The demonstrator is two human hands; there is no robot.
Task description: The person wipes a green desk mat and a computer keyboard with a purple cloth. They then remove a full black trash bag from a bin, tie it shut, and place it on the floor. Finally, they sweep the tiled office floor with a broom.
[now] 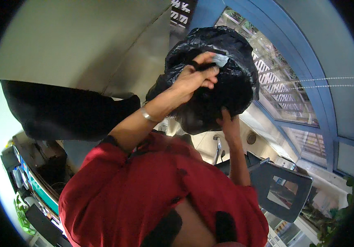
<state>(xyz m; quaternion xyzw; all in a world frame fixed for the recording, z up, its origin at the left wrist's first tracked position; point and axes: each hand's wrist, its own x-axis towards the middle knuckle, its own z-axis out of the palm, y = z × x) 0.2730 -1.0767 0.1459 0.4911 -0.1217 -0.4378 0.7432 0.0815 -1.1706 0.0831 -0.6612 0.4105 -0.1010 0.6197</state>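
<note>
A black plastic bag [241, 46], its mouth wide apart, is in front of me at the upper middle. Over its mouth is my left hand [198, 72], fingers bent and a metal bracelet on the wrist. A small pale blue-white scrap [221, 60] touches its fingertips; whether they pinch it is unclear. My right hand [228, 122] grips the near right rim of the bag, some fingers hidden by the plastic. The bag's inside is too dark to make out.
A large pale panel [87, 37] stands at the upper left, with black cloth [68, 108] below it. Blue-framed windows [312, 61] and a beaded cord [334, 78] are at right. A dark chair [260, 191] stands at lower right, a desk with monitors [42, 193] at left.
</note>
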